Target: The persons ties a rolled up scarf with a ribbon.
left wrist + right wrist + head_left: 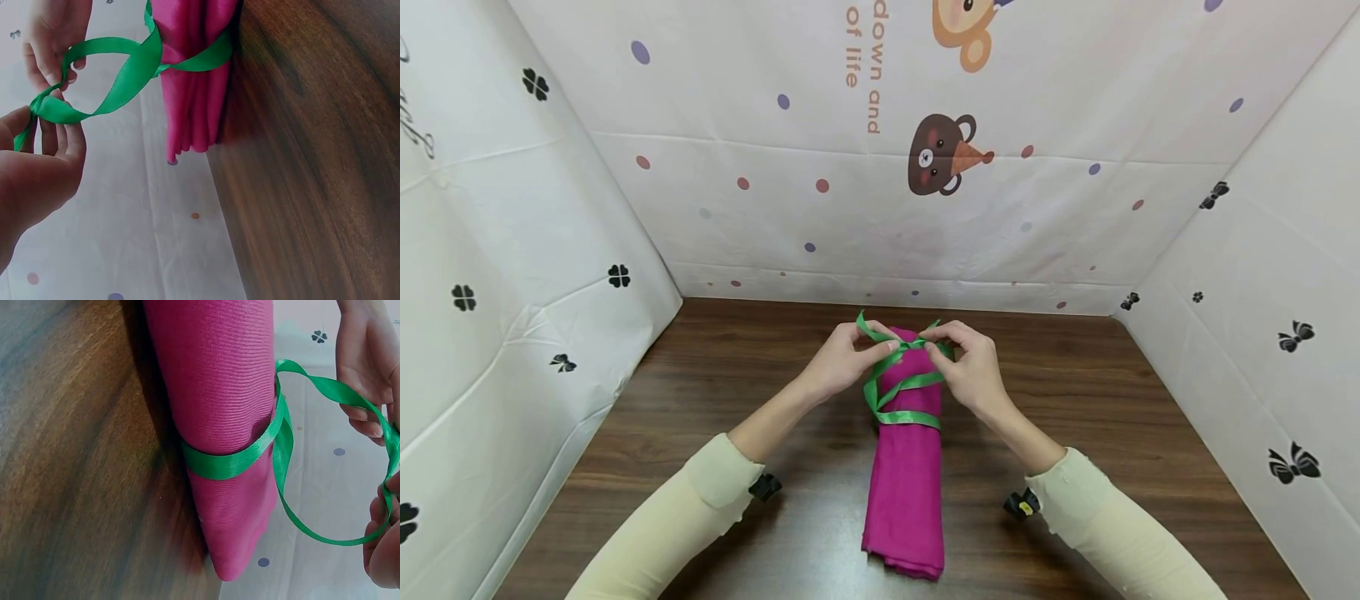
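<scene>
While the rolled magenta cloth [906, 467] lay on the wooden table [1090, 392] with its long axis running straight away from the person, the green ribbon [904, 390] was wrapped once around its far half, and both free ends were lifted to a crossing above the far end of the roll. That crossing was held between the two hands: the left hand [838, 361] pinched one strand from the left, the right hand [973, 367] pinched the other from the right, fingertips almost meeting over the roll's centre line. Neither hand was plainly nearer. From the left wrist view, a loose loop [106, 75] hung between the band and the pinch; whether a knot had already been formed there could not be told, the fingers covering it.
</scene>
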